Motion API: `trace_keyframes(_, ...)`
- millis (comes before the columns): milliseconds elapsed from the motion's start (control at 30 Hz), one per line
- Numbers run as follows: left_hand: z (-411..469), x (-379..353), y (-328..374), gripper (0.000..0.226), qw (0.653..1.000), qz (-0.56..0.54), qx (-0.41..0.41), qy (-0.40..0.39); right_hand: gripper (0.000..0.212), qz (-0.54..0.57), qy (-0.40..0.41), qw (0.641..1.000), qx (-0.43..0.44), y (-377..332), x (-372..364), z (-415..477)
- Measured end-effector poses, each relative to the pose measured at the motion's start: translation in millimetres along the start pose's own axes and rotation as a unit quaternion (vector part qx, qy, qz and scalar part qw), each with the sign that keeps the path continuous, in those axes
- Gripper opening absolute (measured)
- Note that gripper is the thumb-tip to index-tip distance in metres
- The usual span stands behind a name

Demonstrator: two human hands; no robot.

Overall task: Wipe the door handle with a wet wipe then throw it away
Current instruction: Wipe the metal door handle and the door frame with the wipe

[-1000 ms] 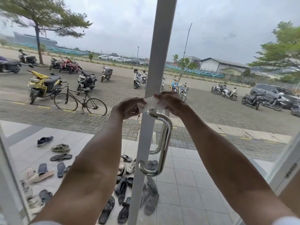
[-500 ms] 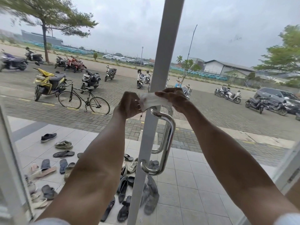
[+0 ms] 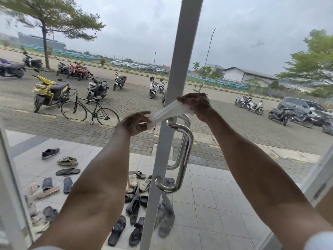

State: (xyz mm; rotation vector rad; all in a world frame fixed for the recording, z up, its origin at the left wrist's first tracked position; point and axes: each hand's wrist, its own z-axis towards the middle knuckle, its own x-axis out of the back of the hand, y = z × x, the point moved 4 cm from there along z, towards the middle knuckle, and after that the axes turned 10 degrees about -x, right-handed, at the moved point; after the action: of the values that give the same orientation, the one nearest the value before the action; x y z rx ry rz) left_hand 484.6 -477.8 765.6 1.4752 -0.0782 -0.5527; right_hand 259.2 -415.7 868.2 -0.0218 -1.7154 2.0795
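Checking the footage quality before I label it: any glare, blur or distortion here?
Head view: flat overcast light, no hard shadows; bright reflections streak the chrome door handle; wide-angle bending tilts the door frame; the tree at far right is smeared; the wet wipe stays sharp.

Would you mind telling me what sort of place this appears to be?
Probably the glass-doored entrance of a shared building, seen from inside: a steel door handle on the frame, many shoes left on the tiled porch, and motorbikes parked beyond.

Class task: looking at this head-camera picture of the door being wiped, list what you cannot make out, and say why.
- Bin: none in the head view.
- Top bend of the handle: partly covered by the wipe.
- Right hand fingertips: behind the wipe.
- Left hand: visible.
- Wipe's wetness: not discernible.
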Motion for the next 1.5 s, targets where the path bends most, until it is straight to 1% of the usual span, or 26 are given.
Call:
trace_keyframes(100,-4.6,-1.1,8.4,0.07,0.995,-0.054,-0.046,0.066,0.007,-0.002,-0.016,1.0,0.001,-1.5,-6.3,-2.3)
trace_keyframes(167,-5.8,1.7,12.7,0.075,0.98,-0.13,-0.103,0.113,0.009,-0.007,-0.023,1.0,0.004,-3.2,-8.1,-3.6)
trace_keyframes(200,-6.4,2.6,14.9,0.076,0.97,-0.172,-0.13,0.115,0.009,-0.01,-0.03,0.999,0.004,-4.1,-8.5,-4.0)
trace_keyframes(267,-6.0,0.8,18.4,0.069,0.954,-0.25,-0.149,0.074,0.007,-0.022,-0.05,0.998,0.006,-4.4,-10.1,-3.9)
trace_keyframes(333,-8.5,-5.7,21.3,0.061,0.954,-0.27,-0.134,0.007,0.008,-0.03,-0.061,0.998,0.008,-3.8,-10.8,-4.1)
trace_keyframes(367,-9.1,-10.1,23.0,0.058,0.963,-0.243,-0.118,-0.022,0.012,-0.034,-0.068,0.997,0.008,-2.9,-11.2,-3.2)
trace_keyframes(400,-8.8,-14.6,23.6,0.058,0.976,-0.188,-0.097,-0.051,0.014,-0.045,-0.08,0.996,0.005,-1.8,-12.2,-2.6)
trace_keyframes(467,-9.8,-26.4,20.2,0.063,0.991,-0.038,-0.039,-0.124,0.011,-0.082,-0.107,0.991,-0.007,0.4,-15.1,-3.8)
trace_keyframes(533,-10.1,-37.8,14.2,0.066,0.978,0.073,0.01,-0.195,0.009,-0.113,-0.133,0.985,-0.014,0.8,-18.5,-6.2)
trace_keyframes(567,-10.3,-41.9,11.0,0.065,0.971,0.099,0.027,-0.215,0.01,-0.123,-0.143,0.982,-0.016,1.1,-20.0,-6.0)
trace_keyframes(633,-8.3,-46.9,6.3,0.061,0.966,0.126,0.033,-0.225,0.01,-0.14,-0.154,0.978,-0.017,2.6,-21.0,-3.5)
trace_keyframes(733,-5.2,-50.6,2.5,0.071,0.966,0.141,0.025,-0.216,0.013,-0.169,-0.154,0.974,-0.007,2.5,-19.0,0.5)
trace_keyframes(767,-4.2,-51.4,1.5,0.061,0.967,0.139,0.023,-0.215,0.016,-0.174,-0.148,0.974,-0.004,3.1,-17.4,2.1)
trace_keyframes(833,-4.7,-54.3,1.5,0.033,0.966,0.124,0.016,-0.224,0.024,-0.181,-0.125,0.975,0.003,4.8,-13.3,5.0)
trace_keyframes(900,-5.1,-54.3,3.1,0.025,0.97,0.096,0.013,-0.222,0.043,-0.21,-0.096,0.973,0.009,9.5,-9.2,8.6)
trace_keyframes(967,-3.1,-52.3,5.3,0.022,0.974,0.063,0.008,-0.218,0.067,-0.288,-0.067,0.955,0.016,16.6,-8.3,12.4)
trace_keyframes(1000,-2.4,-50.9,6.3,0.021,0.976,0.052,0.003,-0.213,0.072,-0.324,-0.051,0.944,0.029,18.6,-9.7,12.4)
trace_keyframes(1067,-2.8,-48.0,7.7,0.021,0.98,0.055,-0.007,-0.192,0.063,-0.339,0.024,0.937,0.081,17.3,-10.3,12.4)
trace_keyframes(1100,-3.1,-46.7,8.7,0.018,0.981,0.063,-0.015,-0.18,0.054,-0.31,0.059,0.943,0.104,14.2,-9.8,10.0)
trace_keyframes(1133,-2.5,-44.9,9.4,0.015,0.983,0.065,-0.022,-0.168,0.046,-0.248,0.063,0.961,0.106,12.5,-9.7,7.6)
trace_keyframes(1200,-0.1,-41.4,9.7,0.018,0.987,0.051,-0.034,-0.148,0.044,-0.13,-0.003,0.99,0.057,14.0,-15.8,1.3)
trace_keyframes(1233,2.1,-39.4,9.7,0.024,0.988,0.043,-0.038,-0.14,0.045,-0.118,-0.044,0.991,0.034,16.7,-20.3,-1.3)
trace_keyframes(1300,7.8,-35.4,9.1,0.034,0.991,0.028,-0.044,-0.127,0.039,-0.166,-0.087,0.982,0.021,22.7,-26.4,-4.8)
trace_keyframes(1333,10.3,-34.5,8.6,0.036,0.991,0.022,-0.048,-0.123,0.033,-0.178,-0.094,0.979,0.022,25.3,-27.9,-6.2)
trace_keyframes(1400,13.8,-33.2,6.6,0.038,0.994,0.021,-0.05,-0.098,0.023,-0.156,-0.093,0.983,0.017,28.5,-27.3,-6.5)
trace_keyframes(1500,16.7,-24.3,4.1,0.035,0.998,0.017,-0.059,0.003,0.018,-0.095,-0.086,0.992,-0.008,30.2,-23.5,-6.0)
